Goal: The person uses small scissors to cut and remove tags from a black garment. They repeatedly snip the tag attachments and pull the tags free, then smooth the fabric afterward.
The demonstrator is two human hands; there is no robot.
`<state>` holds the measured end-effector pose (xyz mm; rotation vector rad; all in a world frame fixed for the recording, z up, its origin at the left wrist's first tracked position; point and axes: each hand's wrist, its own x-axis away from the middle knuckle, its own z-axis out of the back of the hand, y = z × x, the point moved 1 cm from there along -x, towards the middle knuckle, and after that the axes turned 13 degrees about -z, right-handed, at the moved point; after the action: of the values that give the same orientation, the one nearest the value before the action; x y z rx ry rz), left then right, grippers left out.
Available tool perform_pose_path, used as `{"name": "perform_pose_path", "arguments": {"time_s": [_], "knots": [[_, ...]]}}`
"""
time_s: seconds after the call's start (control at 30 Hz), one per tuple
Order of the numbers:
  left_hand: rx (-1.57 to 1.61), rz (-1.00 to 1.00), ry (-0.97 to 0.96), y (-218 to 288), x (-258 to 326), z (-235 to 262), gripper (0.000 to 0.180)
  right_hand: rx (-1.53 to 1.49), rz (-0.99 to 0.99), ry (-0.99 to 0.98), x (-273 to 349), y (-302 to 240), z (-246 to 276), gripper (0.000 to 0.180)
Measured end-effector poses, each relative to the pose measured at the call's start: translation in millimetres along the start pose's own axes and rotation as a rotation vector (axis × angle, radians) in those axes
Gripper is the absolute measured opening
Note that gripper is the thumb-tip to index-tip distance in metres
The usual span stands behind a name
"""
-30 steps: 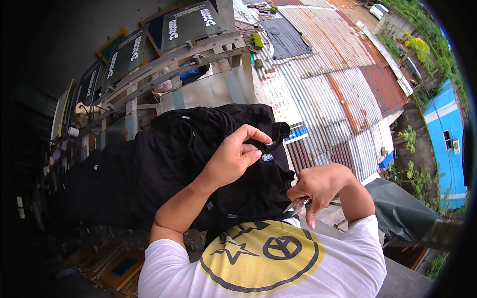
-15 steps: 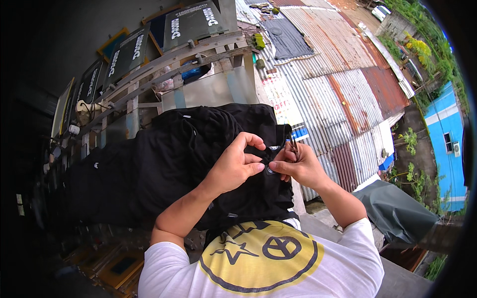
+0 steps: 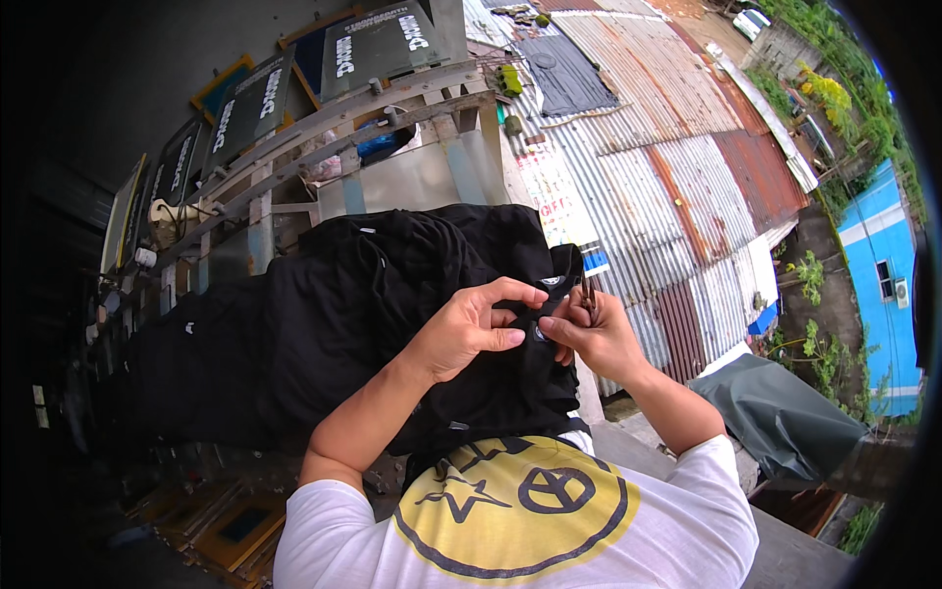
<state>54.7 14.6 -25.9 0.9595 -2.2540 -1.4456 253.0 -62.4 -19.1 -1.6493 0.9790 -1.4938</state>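
A heap of black garments (image 3: 334, 294) lies before me, with small white labels on the cloth. My right hand (image 3: 596, 334) is closed round small dark metal scissors (image 3: 589, 288), blades pointing away from me, while its thumb and forefinger meet at the garment's edge beside a small round-marked tag (image 3: 539, 335). Another tag (image 3: 550, 281) shows just above. My left hand (image 3: 466, 329) hovers over the cloth beside the right one, open, its forefinger and thumb curved apart. Whether a thread runs between the hands is too fine to see.
A metal rack (image 3: 343, 147) stands behind the garments, with dark printed frames (image 3: 378, 49) leaning along it. At the right, beyond the ledge, lie rusty corrugated roofs (image 3: 677, 187). A dark green tarp (image 3: 785, 412) hangs near my right elbow.
Both hands have shifted slightly to the right. My left forefinger has straightened some toward the right hand, and the tags on the cloth have moved a little to the right.
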Motion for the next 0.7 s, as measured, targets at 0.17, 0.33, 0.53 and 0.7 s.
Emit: {"name": "perform_pose_path", "arguments": {"time_s": [0.17,0.33,0.53,0.7], "knots": [[0.012,0.077,0.009,0.0,0.3,-0.2,0.057,-0.077,0.006,-0.01,-0.5,12.1,-5.8,0.034],[-0.02,0.065,0.009,1.2,2.7,-2.6,0.068,0.448,0.153,0.129,-1.8,3.7,7.2,0.052],[-0.06,0.059,-0.004,5.3,2.4,-2.1,0.072,0.718,0.198,0.016,3.4,-13.4,20.9,0.055],[-0.063,0.052,-0.04,5.1,1.3,-3.1,0.072,0.796,0.302,0.021,2.1,-20.3,17.2,0.046]]}}
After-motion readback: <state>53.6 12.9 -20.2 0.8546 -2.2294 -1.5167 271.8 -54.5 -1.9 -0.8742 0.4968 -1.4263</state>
